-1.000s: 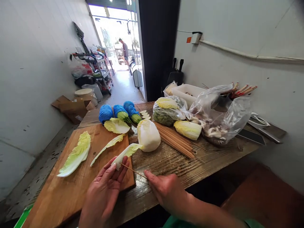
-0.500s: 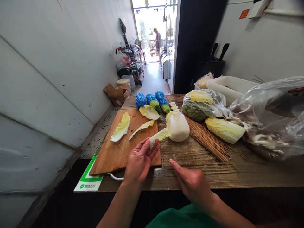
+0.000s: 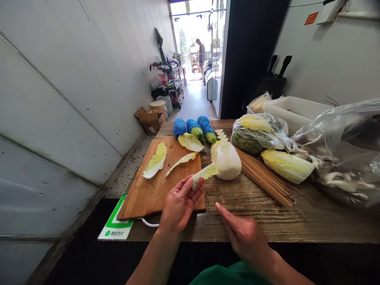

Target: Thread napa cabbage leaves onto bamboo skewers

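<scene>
My left hand (image 3: 181, 204) pinches the white stem end of a napa cabbage leaf (image 3: 208, 171), its pale green tip pointing right. In my right hand (image 3: 242, 229) is a thin wooden skewer (image 3: 208, 198); its far end meets the leaf at my left fingers, and I cannot tell how deep it goes. Beyond the leaf sits a cabbage head (image 3: 228, 160) with its cut end towards me. Under and behind my left hand lies a wooden cutting board (image 3: 145, 198) bearing several more leaves, one of them a broad leaf (image 3: 156, 161) at the left.
Blue-netted vegetables (image 3: 194, 128) stand behind the board, near several pale slices (image 3: 221, 135). To the right lie a skewer bundle (image 3: 264, 174), a cabbage piece (image 3: 287, 164), a bagged vegetable pack (image 3: 252, 132), a white bin (image 3: 299, 109) and bagged mushrooms (image 3: 347, 184). A person (image 3: 201, 55) stands in the doorway.
The whole view has shifted slightly, so everything appears a little further right. Both hands keep their holds on the leaf and the skewer, with hardly any movement between them.
</scene>
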The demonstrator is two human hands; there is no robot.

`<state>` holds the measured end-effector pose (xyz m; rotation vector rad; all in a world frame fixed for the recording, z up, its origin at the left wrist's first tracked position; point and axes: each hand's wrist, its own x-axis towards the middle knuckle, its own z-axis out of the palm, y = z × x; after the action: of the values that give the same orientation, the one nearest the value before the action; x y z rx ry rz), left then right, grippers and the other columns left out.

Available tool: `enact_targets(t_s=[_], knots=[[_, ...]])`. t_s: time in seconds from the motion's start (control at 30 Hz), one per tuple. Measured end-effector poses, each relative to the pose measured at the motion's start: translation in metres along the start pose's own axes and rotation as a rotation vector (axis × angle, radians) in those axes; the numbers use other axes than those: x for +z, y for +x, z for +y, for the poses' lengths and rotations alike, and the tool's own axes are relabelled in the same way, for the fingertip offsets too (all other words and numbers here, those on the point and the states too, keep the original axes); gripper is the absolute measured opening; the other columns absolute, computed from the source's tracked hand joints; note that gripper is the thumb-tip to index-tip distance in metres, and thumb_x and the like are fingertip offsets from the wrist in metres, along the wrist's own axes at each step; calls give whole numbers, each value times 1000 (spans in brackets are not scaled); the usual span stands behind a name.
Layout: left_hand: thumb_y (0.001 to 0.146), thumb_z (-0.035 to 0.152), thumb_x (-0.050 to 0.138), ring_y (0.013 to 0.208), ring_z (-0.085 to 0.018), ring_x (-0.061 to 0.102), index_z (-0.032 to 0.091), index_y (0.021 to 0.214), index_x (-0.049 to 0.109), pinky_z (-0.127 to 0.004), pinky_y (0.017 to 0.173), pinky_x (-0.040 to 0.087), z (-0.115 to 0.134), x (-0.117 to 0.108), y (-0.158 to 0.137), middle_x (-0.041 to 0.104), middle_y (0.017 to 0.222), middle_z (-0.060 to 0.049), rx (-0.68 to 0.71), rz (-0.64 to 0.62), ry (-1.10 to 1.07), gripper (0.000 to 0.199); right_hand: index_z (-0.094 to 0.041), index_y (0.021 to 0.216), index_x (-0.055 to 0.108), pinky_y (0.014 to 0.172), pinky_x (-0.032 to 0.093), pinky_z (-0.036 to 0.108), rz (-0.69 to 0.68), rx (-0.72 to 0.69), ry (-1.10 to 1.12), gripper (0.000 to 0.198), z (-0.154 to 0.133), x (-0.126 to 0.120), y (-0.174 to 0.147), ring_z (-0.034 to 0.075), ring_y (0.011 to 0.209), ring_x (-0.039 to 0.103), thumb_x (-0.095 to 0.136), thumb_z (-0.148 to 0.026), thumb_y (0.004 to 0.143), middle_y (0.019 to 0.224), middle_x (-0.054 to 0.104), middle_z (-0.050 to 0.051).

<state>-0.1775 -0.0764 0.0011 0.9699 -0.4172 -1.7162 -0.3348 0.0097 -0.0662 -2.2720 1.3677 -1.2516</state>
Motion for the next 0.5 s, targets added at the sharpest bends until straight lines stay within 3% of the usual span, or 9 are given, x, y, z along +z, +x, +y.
enact_targets(t_s=[0.2, 0.33, 0.5], knots=[[79, 7, 58, 90, -23, 67, 8, 87, 62, -37, 87, 52, -1, -2, 1, 70, 91, -15, -33, -35, 2, 9, -18, 131, 46, 86, 55, 29, -18, 117, 179, 42, -3, -2, -2, 19, 101, 64, 40, -12, 90, 118, 62, 9], [81, 7, 56, 90, -23, 66, 8, 87, 62, -37, 88, 52, -1, -4, 1, 70, 91, -15, -61, -41, -8, 9, -15, 125, 54, 89, 53, 31, -65, 240, 294, 36, -9, -8, 2, 21, 107, 60, 41, -18, 91, 117, 63, 10], [83, 6, 52, 88, -22, 67, 7, 88, 62, -36, 86, 53, -1, -3, 1, 69, 92, -16, -85, -38, -9, 11, -11, 122, 56, 90, 52, 30, -66, 266, 323, 36, -12, -10, 6, 21, 107, 60, 41, -19, 91, 113, 65, 13]])
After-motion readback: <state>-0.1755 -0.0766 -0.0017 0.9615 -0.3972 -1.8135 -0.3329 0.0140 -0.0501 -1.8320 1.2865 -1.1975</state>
